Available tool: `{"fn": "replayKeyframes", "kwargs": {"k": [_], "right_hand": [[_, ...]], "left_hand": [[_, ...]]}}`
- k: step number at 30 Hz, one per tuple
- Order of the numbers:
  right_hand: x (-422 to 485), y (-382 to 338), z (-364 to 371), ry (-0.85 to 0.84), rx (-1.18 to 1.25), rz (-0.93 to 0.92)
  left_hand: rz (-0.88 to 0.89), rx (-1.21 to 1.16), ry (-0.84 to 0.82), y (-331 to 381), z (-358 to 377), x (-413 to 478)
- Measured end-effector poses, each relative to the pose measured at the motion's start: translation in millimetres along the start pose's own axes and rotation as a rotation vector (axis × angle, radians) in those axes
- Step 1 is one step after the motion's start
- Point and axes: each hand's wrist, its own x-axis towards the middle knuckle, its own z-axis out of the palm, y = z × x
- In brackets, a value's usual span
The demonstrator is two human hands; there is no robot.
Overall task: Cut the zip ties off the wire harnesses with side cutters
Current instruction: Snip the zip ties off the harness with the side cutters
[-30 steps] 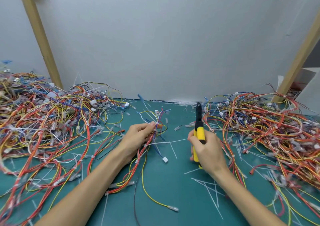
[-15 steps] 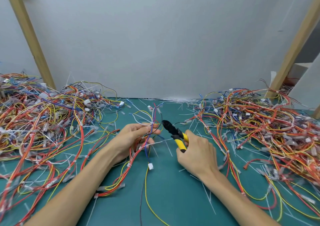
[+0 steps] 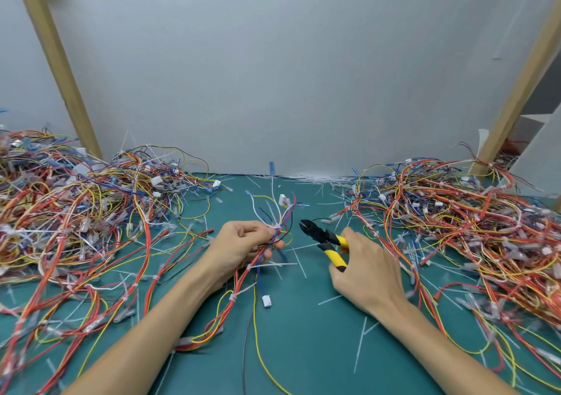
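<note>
Desk (image 3: 303, 349): harnesses heaped in a left pile (image 3: 76, 212) and a right pile (image 3: 455, 212) along its side edges. The middle strip down to the near edge is open apart from cut ties, so I have room to work. The held harness (image 3: 258, 261) is mid-desk, pinched in my left hand (image 3: 243, 246). My right hand (image 3: 367, 273) is wrapped round the side cutters (image 3: 321, 237).

Change: a second ago the cutters pointed at the far edge. Now the nose is swung left, just beside the bundle and apart from it. The white zip tie (image 3: 277, 226) at my fingertips is likely the next cut.

No readable text, label, brand or number on my feed; I find nothing legible on the side cutters (image 3: 324, 241) or the white connector (image 3: 266, 301).
</note>
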Motion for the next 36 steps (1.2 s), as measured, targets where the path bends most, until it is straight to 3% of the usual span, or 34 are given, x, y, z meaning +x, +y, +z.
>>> {"fn": "replayKeyframes", "kwargs": {"k": [5,11,25,36], "right_hand": [[-6,-1,-2,0.083,-0.055,-0.057],[-6,-4,-1,0.059,-0.131,-0.064],[-8,-6,-2,0.091,-0.114,-0.109],[-10,-6,-3,-0.029,-0.102,-0.046]], "left_hand": [[0.094,0.115,0.130,-5,14,1],[0.264,0.450,0.253,-13,25,-3],[0.394,0.639,0.193,-14,33,-8],[0.396,0.645,0.182,-15,34,-9]]}}
